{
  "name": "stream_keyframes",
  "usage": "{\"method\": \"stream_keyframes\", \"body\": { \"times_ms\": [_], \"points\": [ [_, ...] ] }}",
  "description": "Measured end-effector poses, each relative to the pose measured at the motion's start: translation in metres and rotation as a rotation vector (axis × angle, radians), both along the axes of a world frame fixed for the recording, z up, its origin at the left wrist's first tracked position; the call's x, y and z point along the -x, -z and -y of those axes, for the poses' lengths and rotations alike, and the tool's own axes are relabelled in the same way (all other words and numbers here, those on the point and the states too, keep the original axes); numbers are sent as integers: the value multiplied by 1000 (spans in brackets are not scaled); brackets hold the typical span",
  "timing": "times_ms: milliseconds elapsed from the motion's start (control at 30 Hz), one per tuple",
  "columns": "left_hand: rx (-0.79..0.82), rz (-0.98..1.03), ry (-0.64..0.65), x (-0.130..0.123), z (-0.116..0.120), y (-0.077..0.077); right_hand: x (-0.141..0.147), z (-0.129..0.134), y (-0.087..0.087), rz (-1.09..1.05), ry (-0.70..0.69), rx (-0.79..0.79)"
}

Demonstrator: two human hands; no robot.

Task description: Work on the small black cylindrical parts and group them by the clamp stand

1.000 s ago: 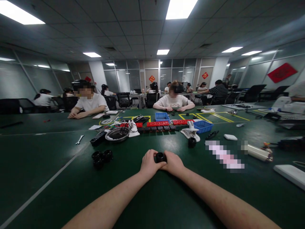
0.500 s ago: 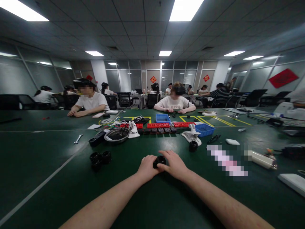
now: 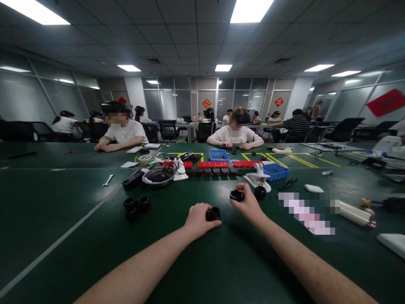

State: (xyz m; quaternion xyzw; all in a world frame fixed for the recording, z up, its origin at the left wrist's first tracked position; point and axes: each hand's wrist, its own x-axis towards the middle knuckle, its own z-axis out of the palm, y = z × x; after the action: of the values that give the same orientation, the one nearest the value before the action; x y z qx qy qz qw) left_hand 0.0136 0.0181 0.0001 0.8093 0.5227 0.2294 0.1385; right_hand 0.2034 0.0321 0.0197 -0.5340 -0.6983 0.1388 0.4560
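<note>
My left hand [image 3: 199,220] is closed round a short black hollow fitting [image 3: 214,213] that stands upright on the green table, its open neck facing up. Raised to the right of it, my right hand [image 3: 248,202] pinches a black ring [image 3: 236,195] between thumb and fingers. The ring is apart from the fitting, and its hollow middle shows. Just beyond my right hand, another black round part [image 3: 260,192] sits by a white clamp-like stand [image 3: 257,177]. A cluster of several black round parts [image 3: 137,205] lies to the left of my left hand.
Across the table are red and black block strips [image 3: 215,164], blue bins [image 3: 275,172], a round metal-rimmed dish [image 3: 158,176] and tangled cables. A wrench [image 3: 108,180] lies at left; a cream cylinder [image 3: 354,212] lies at right. Two people sit opposite.
My right hand has moved up and right from the left hand, carrying the black ring off the fitting. My left hand stays on the fitting. The view has shifted slightly.
</note>
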Motion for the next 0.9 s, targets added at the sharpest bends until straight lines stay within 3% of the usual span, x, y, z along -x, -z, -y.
{"method": "stream_keyframes", "body": {
  "times_ms": [167, 333, 467, 600, 700, 767, 900],
  "points": [
    [5, -11, 0, 4, -1, -1, -3, -7, 33, 216, -26, 167],
    [3, -34, 119, 10, -4, -4, -7, -11, 42, 235, -34, 183],
    [40, -82, 201, 18, -6, -10, -6, -8, 32, 210, -10, 104],
    [53, -109, 221, 22, -3, -15, -3, 6, 0, 202, 135, -28],
    [5, -153, 150, 15, 6, -15, 0, 28, -16, 283, -73, 224],
    [-34, -186, 97, 6, 16, -16, 3, 46, -14, 314, -189, 377],
    [-50, -253, 69, -11, 38, -19, 17, 71, 4, 365, -81, 382]
  ]
}}
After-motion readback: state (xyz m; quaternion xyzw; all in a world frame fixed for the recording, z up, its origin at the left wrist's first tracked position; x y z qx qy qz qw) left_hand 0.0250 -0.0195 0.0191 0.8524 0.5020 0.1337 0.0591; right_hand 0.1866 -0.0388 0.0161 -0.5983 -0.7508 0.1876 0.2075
